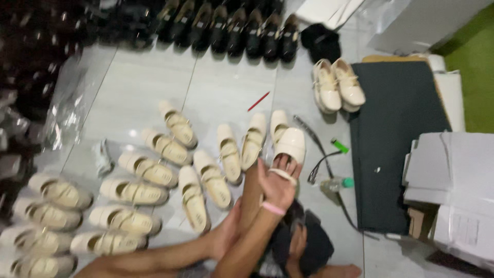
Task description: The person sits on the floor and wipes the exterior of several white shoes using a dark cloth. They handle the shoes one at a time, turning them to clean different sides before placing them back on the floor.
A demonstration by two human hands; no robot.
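A cream strap shoe (289, 143) sits on the foot of a bare leg (251, 198) stretched out over the tiled floor. My right hand (278, 186), with a pink band on its wrist, grips the shoe's strap at the heel. My left hand (226, 234) rests against the lower leg, holding nothing else. Several more cream shoes (211, 177) lie loose on the tiles just left of the leg.
Rows of cream shoes (128, 191) spread to the left, and black shoes (242, 31) line the far side. A cream pair (337, 85), dark mat (396, 139), red pen (258, 101), green lighter (339, 145), small bottle (335, 183) and white cartons (453, 175) lie on the right.
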